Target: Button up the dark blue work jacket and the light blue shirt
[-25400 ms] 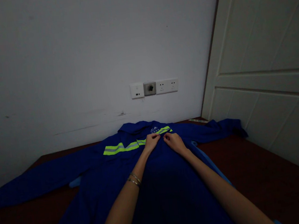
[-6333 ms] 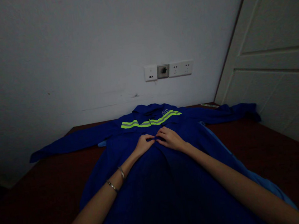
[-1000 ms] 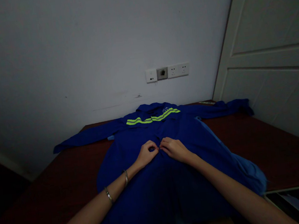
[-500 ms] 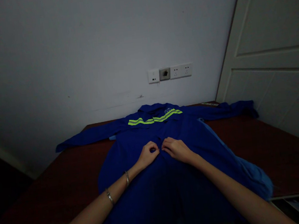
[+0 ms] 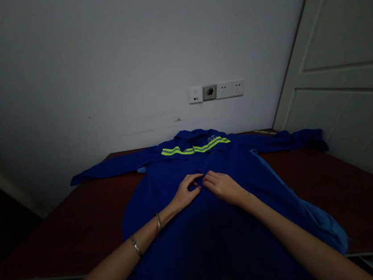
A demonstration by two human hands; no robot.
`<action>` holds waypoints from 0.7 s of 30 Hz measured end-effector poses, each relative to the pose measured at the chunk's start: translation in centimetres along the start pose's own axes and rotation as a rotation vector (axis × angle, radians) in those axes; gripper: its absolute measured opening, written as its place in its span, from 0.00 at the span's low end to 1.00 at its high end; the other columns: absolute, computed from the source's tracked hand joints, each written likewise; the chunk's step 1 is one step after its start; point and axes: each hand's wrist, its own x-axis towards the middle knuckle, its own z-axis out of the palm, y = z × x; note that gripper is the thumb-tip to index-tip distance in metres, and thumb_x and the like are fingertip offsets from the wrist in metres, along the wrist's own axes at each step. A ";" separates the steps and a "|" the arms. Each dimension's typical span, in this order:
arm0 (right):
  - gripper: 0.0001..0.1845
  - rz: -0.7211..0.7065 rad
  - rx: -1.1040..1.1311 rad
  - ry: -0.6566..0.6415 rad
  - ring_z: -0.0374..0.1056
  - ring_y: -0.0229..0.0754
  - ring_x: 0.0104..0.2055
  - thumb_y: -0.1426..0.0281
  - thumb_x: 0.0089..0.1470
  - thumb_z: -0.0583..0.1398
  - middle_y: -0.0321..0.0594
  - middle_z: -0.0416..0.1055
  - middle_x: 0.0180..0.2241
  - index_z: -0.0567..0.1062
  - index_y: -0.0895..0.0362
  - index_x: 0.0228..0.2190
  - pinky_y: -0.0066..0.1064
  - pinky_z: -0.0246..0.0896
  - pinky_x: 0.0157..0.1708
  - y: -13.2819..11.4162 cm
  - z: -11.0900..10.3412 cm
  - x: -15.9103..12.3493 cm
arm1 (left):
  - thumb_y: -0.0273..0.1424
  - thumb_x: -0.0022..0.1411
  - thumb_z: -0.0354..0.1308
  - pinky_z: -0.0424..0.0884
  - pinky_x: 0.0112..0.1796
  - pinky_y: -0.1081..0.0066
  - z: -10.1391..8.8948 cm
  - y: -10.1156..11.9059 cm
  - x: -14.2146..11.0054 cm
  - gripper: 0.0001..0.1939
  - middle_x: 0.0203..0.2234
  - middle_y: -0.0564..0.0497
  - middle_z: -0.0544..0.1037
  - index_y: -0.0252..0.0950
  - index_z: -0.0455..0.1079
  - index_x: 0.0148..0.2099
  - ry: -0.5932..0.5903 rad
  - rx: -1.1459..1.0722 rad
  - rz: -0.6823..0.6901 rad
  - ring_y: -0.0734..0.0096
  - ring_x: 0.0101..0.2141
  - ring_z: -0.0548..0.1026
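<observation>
Front of the jacket: kinda partway, I'd say. The two halves of the blue jacket [image 5: 165, 187] meet neatly at the yellow-green stripe [image 5: 212, 144], so the chest bit looks done. Nearer the wearer than the stripe, the front edge goes too dark to tell what's fastened; my guess is that stretch is what's left.
Jacket's look: face up, flat on the dark red table [image 5: 82, 228], long sleeves stretched out either side of the stripe. Bit rumpled on the body, small white logo [image 5: 212, 138] just beyond the stripe's right half. Collar [image 5: 192, 134] also sits past the stripe.
Left hand: [image 5: 186, 193] just below the stripe, thumb and fingers spread with a visible gap, doesn't seem to have hold of anything.
Right hand: [image 5: 224, 187] beside it, also below the stripe, fingers bunched at the front edge. Can't tell if it's pinching cloth.
Pale blue cloth: [image 5: 329, 229] pokes out under the jacket, below and right of the stripe. Lining or separate thing, no clue.
Wall sockets: [image 5: 229, 89] beyond the stripe, slightly right.
</observation>
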 end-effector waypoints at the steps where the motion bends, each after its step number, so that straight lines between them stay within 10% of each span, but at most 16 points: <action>1: 0.10 -0.023 -0.015 0.001 0.59 0.42 0.38 0.74 0.57 0.49 0.45 0.66 0.34 0.70 0.61 0.33 0.30 0.56 0.33 0.1 0.0 0.0 | 0.24 0.52 0.55 0.63 0.46 0.67 0.0 0.0 0.0 0.17 0.43 0.46 0.69 0.35 0.68 0.46 -0.018 0.024 0.020 0.69 0.42 0.69; 14: 0.12 -0.266 -0.079 0.201 0.60 0.41 0.42 0.76 0.57 0.48 0.42 0.70 0.38 0.71 0.59 0.34 0.42 0.49 0.49 2.1 1.8 -0.3 | 0.27 0.53 0.57 0.64 0.43 0.69 -0.3 -1.0 0.4 0.05 0.35 0.47 0.74 0.33 0.73 0.33 -0.044 0.038 0.030 0.70 0.38 0.71; 18: 0.09 -0.113 0.116 0.162 0.62 0.42 0.42 0.74 0.55 0.52 0.43 0.71 0.36 0.71 0.58 0.35 0.44 0.52 0.48 1.9 1.1 0.1 | 0.27 0.51 0.59 0.65 0.42 0.69 -0.3 -1.1 0.6 0.04 0.34 0.47 0.74 0.33 0.73 0.31 0.003 0.016 -0.036 0.69 0.38 0.71; 21: 0.10 0.254 0.498 0.167 0.65 0.41 0.37 0.68 0.50 0.57 0.41 0.71 0.32 0.69 0.57 0.37 0.38 0.60 0.39 1.6 0.0 0.8 | 0.27 0.50 0.59 0.65 0.42 0.69 -0.3 -1.1 0.7 0.04 0.35 0.47 0.74 0.33 0.73 0.31 0.025 -0.002 -0.061 0.70 0.38 0.71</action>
